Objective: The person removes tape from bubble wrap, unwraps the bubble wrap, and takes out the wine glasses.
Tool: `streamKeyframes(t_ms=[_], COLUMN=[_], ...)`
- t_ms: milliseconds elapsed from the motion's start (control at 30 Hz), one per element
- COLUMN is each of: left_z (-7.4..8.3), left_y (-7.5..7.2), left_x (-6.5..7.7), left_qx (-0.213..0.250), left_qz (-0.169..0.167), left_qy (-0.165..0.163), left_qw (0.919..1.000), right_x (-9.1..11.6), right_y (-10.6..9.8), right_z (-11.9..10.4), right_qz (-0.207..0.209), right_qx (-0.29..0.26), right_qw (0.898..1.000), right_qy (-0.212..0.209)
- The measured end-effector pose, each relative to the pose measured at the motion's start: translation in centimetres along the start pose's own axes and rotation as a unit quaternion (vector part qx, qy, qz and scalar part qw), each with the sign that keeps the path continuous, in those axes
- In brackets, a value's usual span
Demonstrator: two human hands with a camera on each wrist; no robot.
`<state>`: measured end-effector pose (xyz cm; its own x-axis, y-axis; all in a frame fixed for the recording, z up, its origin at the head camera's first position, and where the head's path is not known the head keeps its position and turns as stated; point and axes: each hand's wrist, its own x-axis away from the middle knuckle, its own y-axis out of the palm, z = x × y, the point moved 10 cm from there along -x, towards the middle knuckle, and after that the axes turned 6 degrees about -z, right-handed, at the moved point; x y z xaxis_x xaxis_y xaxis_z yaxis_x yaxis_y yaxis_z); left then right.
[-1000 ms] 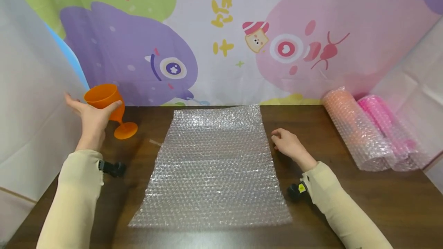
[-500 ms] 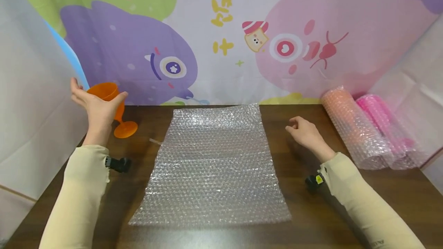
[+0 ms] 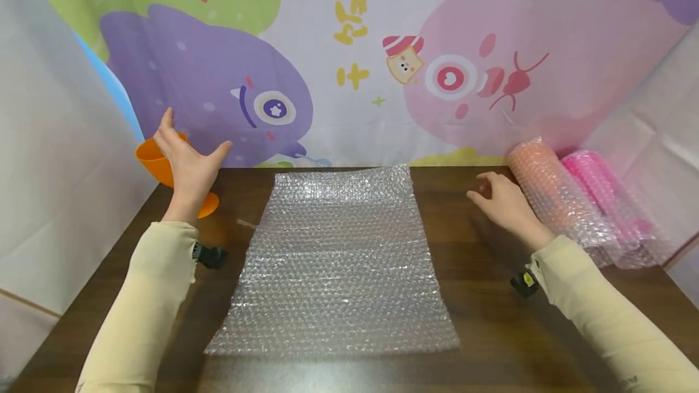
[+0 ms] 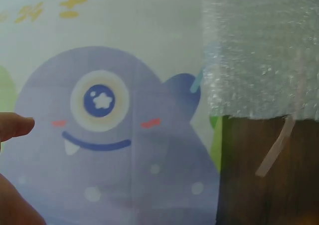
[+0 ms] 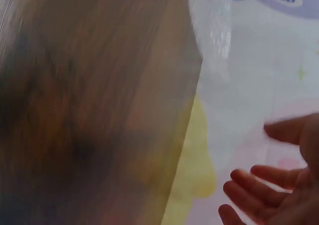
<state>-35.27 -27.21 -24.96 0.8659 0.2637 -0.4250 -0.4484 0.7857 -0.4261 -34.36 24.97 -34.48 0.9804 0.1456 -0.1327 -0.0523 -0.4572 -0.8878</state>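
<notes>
An orange goblet (image 3: 154,161) stands at the back left of the table, partly hidden behind my left hand (image 3: 188,173). That hand is raised with thumb and fingers spread wide, nothing between them; only its thumb and part of a finger show at the edge of the left wrist view. Between the hands a sheet of clear bubble wrap (image 3: 338,265) lies flat. My right hand (image 3: 506,206) hovers to the right of the sheet, near the wrapped bundles, its fingers loosely bent and holding nothing. The right wrist view shows that hand's fingers (image 5: 256,187) apart from the thumb.
Two bubble-wrapped bundles, one orange (image 3: 559,199) and one pink (image 3: 601,184), lie side by side at the back right. A short clear strip (image 4: 275,152) sticks out from the sheet's left edge. A printed cartoon curtain (image 3: 360,120) closes off the table's far side.
My left hand has let go of the goblet and moved right, its fingers spreading. The goblet stays in place. My right hand has moved right, away from the sheet towards the wrapped bundles.
</notes>
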Motion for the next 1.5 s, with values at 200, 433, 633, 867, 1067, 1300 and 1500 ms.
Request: streamKeyframes(t_ms=[200,433,633,867,1067,1300,1500], left_z=[-0.1,-1.1,-2.6,-3.3,-1.6,-0.6,-0.9], left_y=[1.5,4.4,7.9,12.0,15.3,17.9,19.3], left_x=[0.3,0.8,1.8,3.8,5.3,6.2,6.9], left_qx=[-0.003,-0.001,0.029,0.144,0.167,0.179,0.184], left_qz=[0.001,-0.017,-0.088,-0.181,-0.234,-0.262,-0.282], left_qy=[-0.001,-0.030,-0.087,-0.201,-0.217,-0.222,-0.238], left_qw=[1.0000,0.9994,0.9919,0.9518,0.9330,0.9219,0.9111], right_x=[-0.3,-0.4,-0.4,0.0,0.6,1.0,1.6], right_y=[-1.5,-2.9,-5.1,-6.9,-7.9,-7.7,-7.0], right_z=[1.0,2.1,3.5,8.0,10.3,11.4,12.7], right_qz=[0.016,0.062,0.123,0.103,0.098,0.071,0.035], right_qx=[-0.002,0.025,0.068,0.026,0.047,0.056,0.079], right_qw=[0.999,0.993,0.986,0.994,0.992,0.992,0.989], right_qy=[-0.048,-0.095,-0.094,0.020,0.063,0.085,0.121])
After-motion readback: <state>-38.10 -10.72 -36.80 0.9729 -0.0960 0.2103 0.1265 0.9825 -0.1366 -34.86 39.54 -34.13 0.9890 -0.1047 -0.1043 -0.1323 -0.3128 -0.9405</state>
